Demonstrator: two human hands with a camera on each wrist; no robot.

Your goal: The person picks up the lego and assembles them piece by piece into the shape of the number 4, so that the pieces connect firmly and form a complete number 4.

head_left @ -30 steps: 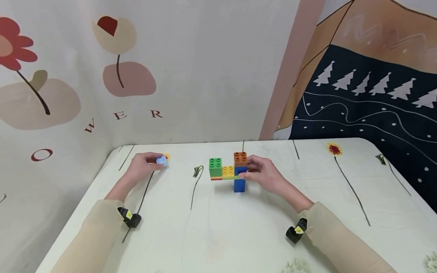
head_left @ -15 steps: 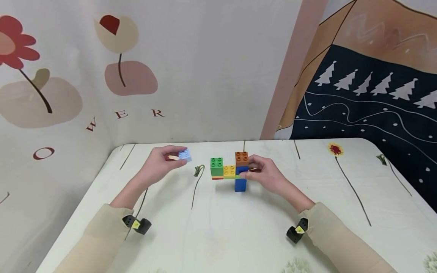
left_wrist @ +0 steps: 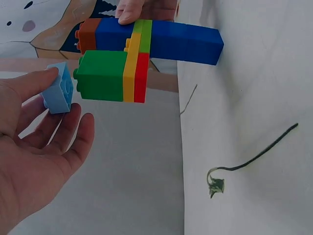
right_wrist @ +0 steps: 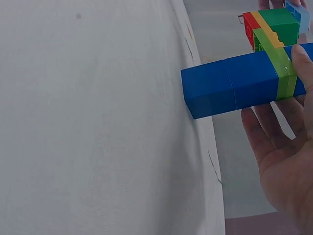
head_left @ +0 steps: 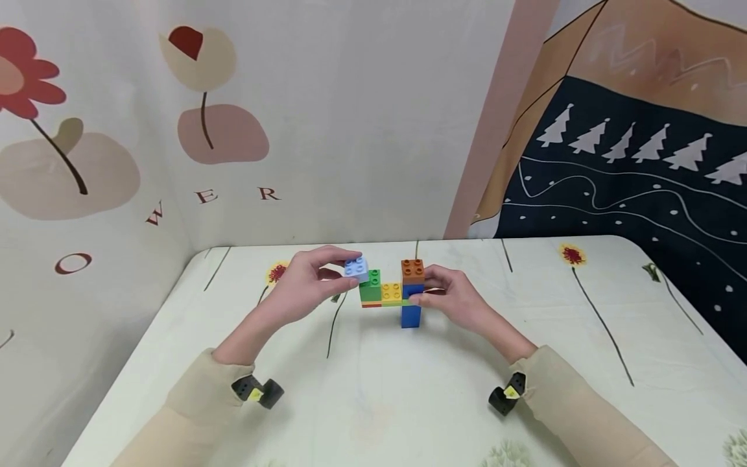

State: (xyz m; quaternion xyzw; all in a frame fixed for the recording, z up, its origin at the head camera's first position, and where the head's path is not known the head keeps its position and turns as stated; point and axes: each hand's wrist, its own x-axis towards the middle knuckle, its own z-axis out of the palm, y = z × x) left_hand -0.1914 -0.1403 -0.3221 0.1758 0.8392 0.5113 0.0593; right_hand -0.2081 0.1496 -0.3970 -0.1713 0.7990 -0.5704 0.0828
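Between thumb and fingers, my left hand (head_left: 309,285) pinches a light blue toy brick (head_left: 356,268). In the left wrist view this brick stands slightly apart from the studs of a green brick (left_wrist: 101,76). The green brick forms the left end of a built shape, above a yellow plate (left_wrist: 131,73) and a red plate (left_wrist: 141,81). A lime green plate (right_wrist: 279,63) crosses the column of blue bricks (right_wrist: 230,84), which stands upright with an orange-brown brick (head_left: 412,271) on top. My right hand (head_left: 455,298) grips this column from the right, thumb in front.
A white cloth with printed flowers (head_left: 572,255) covers the table (head_left: 373,402). Behind it hangs a pale printed curtain (head_left: 350,130), with a dark tree-patterned cloth (head_left: 618,168) to the right. A small black camera (head_left: 270,393) sits at the left wrist.
My left hand has carried the light blue brick rightward from the table's left side to just above the green brick. The right hand and the built shape have stayed in place.
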